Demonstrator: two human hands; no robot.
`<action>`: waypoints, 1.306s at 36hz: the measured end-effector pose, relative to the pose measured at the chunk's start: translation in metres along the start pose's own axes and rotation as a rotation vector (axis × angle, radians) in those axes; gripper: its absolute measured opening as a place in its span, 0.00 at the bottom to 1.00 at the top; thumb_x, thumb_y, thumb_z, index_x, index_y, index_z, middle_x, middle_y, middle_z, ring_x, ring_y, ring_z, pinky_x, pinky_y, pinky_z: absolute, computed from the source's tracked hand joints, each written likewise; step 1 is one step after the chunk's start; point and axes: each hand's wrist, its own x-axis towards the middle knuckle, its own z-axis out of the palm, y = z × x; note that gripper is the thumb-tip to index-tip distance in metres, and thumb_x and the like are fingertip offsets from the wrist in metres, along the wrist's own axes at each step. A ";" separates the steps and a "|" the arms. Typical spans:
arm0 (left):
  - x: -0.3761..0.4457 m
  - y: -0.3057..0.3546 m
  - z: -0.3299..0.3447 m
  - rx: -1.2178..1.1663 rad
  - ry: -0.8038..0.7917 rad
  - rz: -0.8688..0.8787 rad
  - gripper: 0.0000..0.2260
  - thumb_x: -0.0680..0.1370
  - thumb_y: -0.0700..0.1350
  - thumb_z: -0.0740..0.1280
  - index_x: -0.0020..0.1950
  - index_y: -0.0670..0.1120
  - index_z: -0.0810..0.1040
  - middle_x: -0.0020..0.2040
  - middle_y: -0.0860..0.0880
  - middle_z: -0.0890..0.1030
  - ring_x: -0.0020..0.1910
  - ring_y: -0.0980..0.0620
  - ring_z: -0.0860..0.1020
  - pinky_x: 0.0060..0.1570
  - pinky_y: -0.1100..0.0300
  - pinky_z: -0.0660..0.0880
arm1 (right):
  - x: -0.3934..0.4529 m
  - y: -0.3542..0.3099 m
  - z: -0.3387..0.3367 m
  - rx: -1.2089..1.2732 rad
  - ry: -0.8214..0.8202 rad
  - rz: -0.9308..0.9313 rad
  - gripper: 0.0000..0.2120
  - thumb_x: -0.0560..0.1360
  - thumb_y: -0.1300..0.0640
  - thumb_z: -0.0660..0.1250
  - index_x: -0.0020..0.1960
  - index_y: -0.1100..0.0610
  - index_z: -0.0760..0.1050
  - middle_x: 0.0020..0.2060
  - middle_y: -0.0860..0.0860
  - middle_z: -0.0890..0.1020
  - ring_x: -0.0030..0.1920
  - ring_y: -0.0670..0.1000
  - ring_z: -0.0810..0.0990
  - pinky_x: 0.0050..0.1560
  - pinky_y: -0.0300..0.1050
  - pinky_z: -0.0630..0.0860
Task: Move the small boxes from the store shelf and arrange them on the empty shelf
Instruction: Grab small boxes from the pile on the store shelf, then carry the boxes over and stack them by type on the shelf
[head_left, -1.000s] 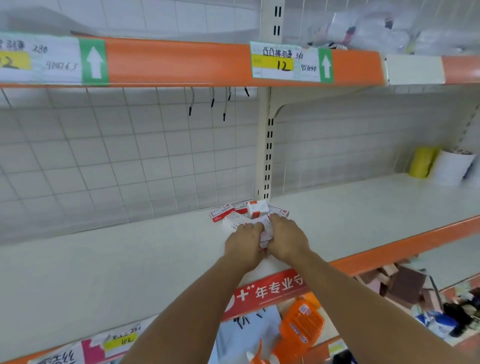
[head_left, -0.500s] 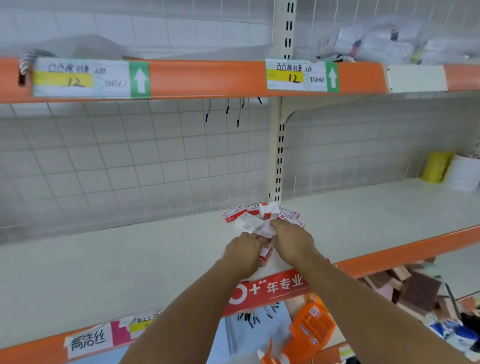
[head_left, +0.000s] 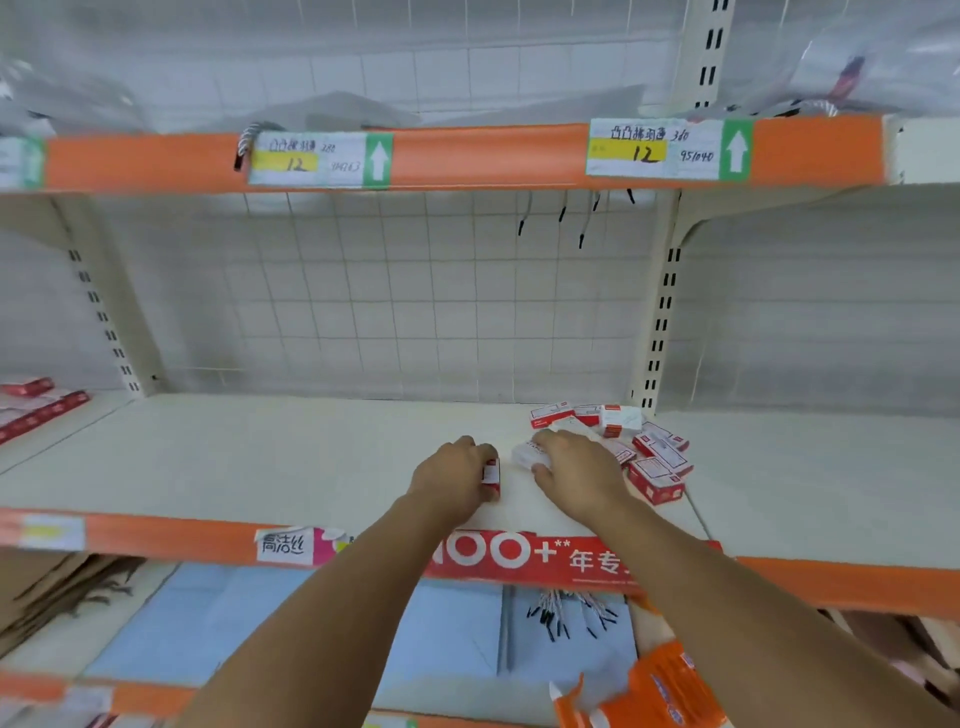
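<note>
My left hand (head_left: 457, 475) gripped one box (head_left: 491, 475); my right hand's (head_left: 576, 470) fingers pinched another box (head_left: 530, 456), which risked toppling the loose pile (head_left: 644, 447).

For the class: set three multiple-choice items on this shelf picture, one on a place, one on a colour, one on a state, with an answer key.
1. Where is the heap of small boxes?
A. by the right upright
B. on the top shelf
C. on the floor

2. What colour is the shelf edge?
A. blue
B. orange
C. black

3. What is the left hand doing?
A. hanging idle
B. gripping one box
C. pointing upward

Key: 1 A, the heap lies beside the slotted post; 2 B, orange strip; 3 B, fingers curl round it.
</note>
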 end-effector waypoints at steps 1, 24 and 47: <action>-0.006 -0.004 -0.002 -0.005 0.013 -0.029 0.19 0.78 0.48 0.67 0.68 0.48 0.71 0.60 0.46 0.74 0.58 0.46 0.74 0.54 0.55 0.73 | 0.001 -0.005 0.002 0.008 0.005 -0.038 0.18 0.80 0.53 0.60 0.69 0.54 0.69 0.62 0.52 0.77 0.59 0.53 0.77 0.51 0.44 0.74; -0.194 -0.136 -0.043 0.040 0.167 -0.575 0.08 0.76 0.45 0.67 0.53 0.46 0.75 0.51 0.47 0.76 0.52 0.44 0.75 0.40 0.56 0.68 | -0.006 -0.208 0.057 0.179 -0.110 -0.572 0.12 0.75 0.56 0.59 0.57 0.52 0.74 0.52 0.50 0.78 0.53 0.54 0.77 0.43 0.44 0.68; -0.426 -0.344 -0.086 0.065 0.175 -0.929 0.12 0.76 0.45 0.68 0.58 0.49 0.74 0.54 0.48 0.77 0.55 0.46 0.76 0.47 0.55 0.72 | -0.065 -0.522 0.118 0.284 -0.189 -0.826 0.14 0.76 0.54 0.61 0.61 0.51 0.75 0.56 0.49 0.79 0.55 0.53 0.77 0.43 0.43 0.70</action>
